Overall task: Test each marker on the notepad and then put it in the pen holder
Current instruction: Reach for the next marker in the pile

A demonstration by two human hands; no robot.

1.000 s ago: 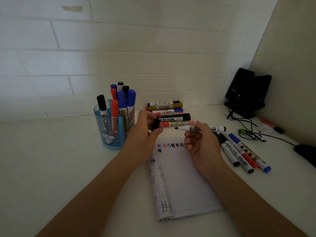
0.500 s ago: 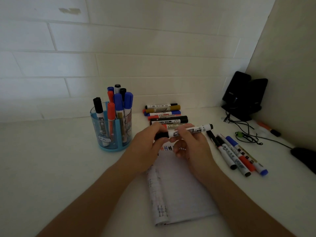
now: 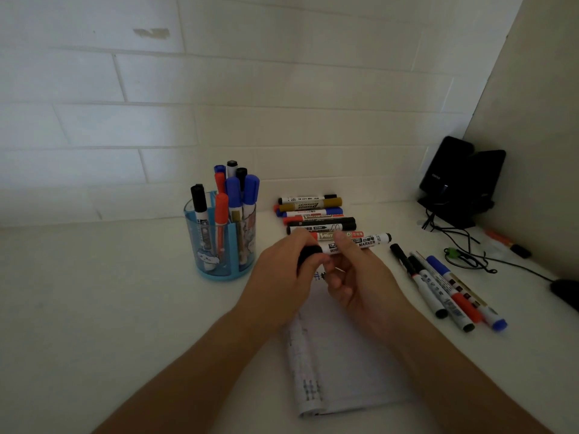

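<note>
Black speakers (image 3: 460, 180) in right corner; tangled black cables (image 3: 463, 245) beside; white tiled wall (image 3: 156, 104) behind.

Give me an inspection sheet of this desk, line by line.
Surface: white desk, dimly lit.
Job's things: whiteboard marker held over the notepad; blue pen holder with markers upright; one row of markers behind, another group to the right.
Clutter: orange pen; dark object at the edge.
Grippers: left hand on the black cap; right hand on the barrel.
Cables: black cables loose.
Surroundings: tiled wall; black stand.
</note>
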